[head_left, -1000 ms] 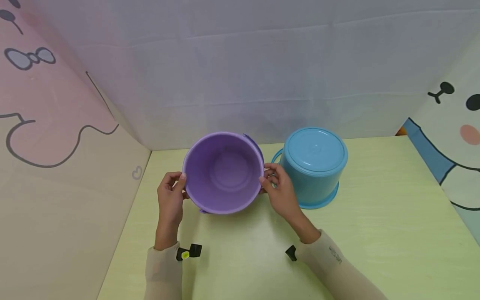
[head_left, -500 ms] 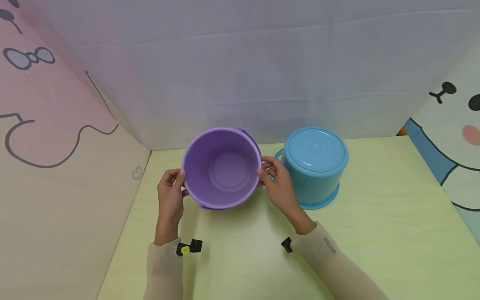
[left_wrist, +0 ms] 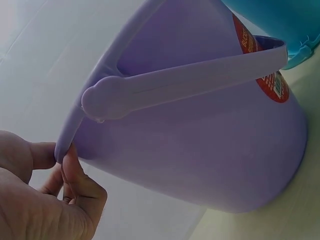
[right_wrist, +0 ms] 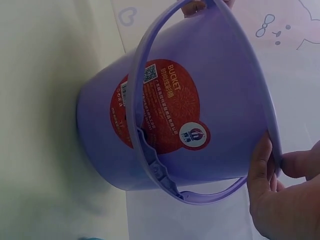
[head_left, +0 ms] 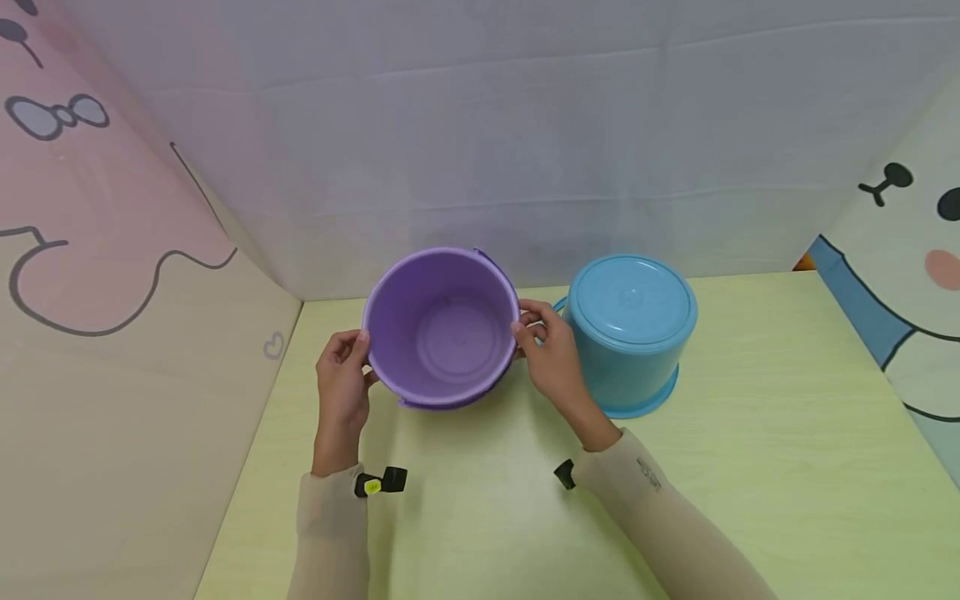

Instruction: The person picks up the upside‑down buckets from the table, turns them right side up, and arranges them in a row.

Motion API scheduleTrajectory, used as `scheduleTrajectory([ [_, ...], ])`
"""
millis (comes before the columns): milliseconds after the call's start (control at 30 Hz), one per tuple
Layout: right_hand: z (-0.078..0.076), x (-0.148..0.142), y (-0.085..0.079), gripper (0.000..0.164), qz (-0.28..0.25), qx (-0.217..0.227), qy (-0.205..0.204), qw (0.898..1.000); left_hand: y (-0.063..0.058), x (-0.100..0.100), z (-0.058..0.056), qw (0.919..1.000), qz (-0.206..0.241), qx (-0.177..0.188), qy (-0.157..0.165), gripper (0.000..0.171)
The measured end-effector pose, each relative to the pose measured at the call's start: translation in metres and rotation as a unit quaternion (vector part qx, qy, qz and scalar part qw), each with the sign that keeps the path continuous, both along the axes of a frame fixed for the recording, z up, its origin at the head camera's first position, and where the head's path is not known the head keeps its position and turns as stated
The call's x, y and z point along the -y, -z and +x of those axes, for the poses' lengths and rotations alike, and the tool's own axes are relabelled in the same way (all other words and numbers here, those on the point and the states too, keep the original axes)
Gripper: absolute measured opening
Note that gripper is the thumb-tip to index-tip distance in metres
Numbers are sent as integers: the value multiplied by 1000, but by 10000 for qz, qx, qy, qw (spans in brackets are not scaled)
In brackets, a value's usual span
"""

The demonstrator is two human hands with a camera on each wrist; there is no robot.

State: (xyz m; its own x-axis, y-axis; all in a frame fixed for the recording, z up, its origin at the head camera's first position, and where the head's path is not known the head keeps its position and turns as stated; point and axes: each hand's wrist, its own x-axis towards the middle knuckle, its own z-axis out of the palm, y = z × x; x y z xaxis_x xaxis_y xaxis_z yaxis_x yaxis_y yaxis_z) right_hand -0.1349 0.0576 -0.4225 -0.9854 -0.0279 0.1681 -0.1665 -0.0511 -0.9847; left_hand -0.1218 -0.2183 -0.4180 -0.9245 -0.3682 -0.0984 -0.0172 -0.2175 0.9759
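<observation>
A purple bucket is tilted with its mouth toward me, and nothing shows inside it. My left hand pinches its rim on the left side between thumb and fingers. On the opposite side my right hand pinches the rim the same way. The bucket's handle hangs down against its outer wall, where a red label reads "BUCKET". Just right of my right hand a blue bucket stands upside down on the table.
The pale yellow-green table meets a white cloth wall at the back. Side walls with cartoon animals stand at left and right. A bit of the blue bucket's handle sticks out toward my right hand.
Both hands have moved slightly away from me with the purple bucket, which has also shifted a little left on its right side. The blue bucket has stayed put.
</observation>
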Motion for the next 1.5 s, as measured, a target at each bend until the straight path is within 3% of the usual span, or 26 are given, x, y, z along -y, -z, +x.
scheduleTrajectory([
  [333,-12,7,-3,35,-69,131,159,9998,-1,3,-8,9999,-18,149,56,20],
  [667,-27,11,-3,34,87,139,252,9995,-2,3,-18,9996,103,275,-1,9],
  [1500,-51,17,-11,34,259,739,365,9963,-4,5,-39,9971,450,604,-36,10],
])
